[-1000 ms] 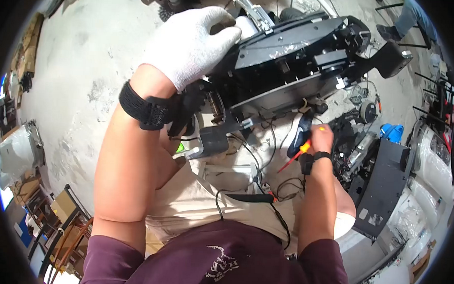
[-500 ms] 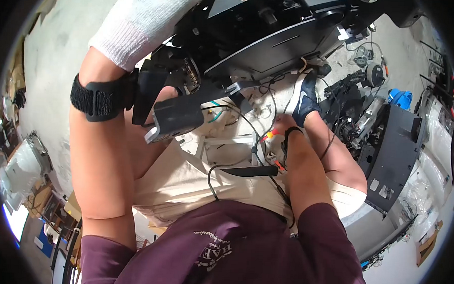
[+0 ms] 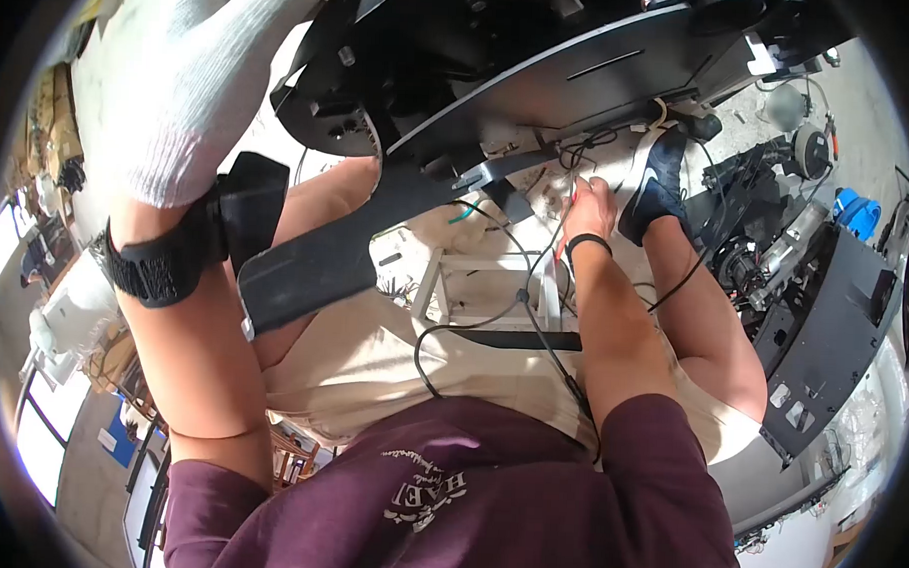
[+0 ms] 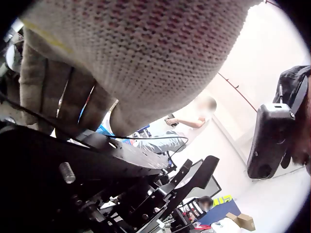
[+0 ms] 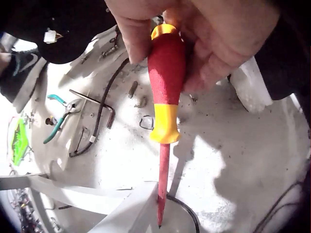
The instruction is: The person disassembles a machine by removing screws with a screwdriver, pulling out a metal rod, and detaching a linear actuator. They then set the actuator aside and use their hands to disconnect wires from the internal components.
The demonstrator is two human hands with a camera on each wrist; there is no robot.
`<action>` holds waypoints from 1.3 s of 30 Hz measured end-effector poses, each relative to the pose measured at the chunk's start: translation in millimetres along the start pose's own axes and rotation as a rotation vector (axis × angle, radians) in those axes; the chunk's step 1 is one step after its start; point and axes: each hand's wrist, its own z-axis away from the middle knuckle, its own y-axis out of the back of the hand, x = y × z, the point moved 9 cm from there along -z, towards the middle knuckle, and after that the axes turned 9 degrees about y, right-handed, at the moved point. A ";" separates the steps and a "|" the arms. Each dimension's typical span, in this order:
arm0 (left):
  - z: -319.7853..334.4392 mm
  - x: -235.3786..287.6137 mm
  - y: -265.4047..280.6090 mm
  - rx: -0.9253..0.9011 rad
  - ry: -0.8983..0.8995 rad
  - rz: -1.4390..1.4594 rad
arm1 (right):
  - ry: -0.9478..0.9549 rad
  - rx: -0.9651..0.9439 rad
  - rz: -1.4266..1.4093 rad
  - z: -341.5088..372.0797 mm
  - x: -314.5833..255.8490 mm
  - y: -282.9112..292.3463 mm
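My left hand (image 3: 217, 70), in a white knit glove, grips the edge of a large black machine assembly (image 3: 452, 79) at the top of the head view. Its fingers (image 4: 73, 92) lie over the assembly's edge in the left wrist view. A flat dark arm (image 3: 320, 264) juts from the assembly towards my left thigh. Low under the assembly, my bare right hand (image 3: 592, 209) holds a screwdriver (image 5: 165, 73) by its red and yellow handle. The red shaft points down beside a white frame (image 5: 73, 194), its tip close to the frame's bar.
Teal-handled pliers (image 5: 60, 119) and a hex key (image 5: 92, 100) lie on the floor. A black cable (image 3: 524, 298) runs across my lap. Beside my right leg are a dark panel (image 3: 823, 337) and jumbled machine parts (image 3: 756, 239). My right shoe (image 3: 658, 186) stands near the assembly.
The assembly and my gloved left hand have shifted up and closer in the head view. My right hand came in from the right with the screwdriver, then moved forward under the assembly.
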 end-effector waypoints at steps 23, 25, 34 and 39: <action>30.0 -35.7 -28.3 -0.403 1.047 0.815 | 0.152 -0.615 -0.183 -42.2 -112.5 -132.6; 31.2 -35.9 -28.9 -0.523 1.052 0.702 | 0.068 -0.637 -0.303 -33.2 -109.7 -133.3; 30.9 -44.4 -38.0 -0.341 1.041 1.010 | -0.463 -0.763 -0.779 2.4 -57.0 -151.6; 23.0 -50.3 -19.5 -0.261 1.091 1.093 | -0.220 -0.672 -0.751 -3.8 -10.9 -119.8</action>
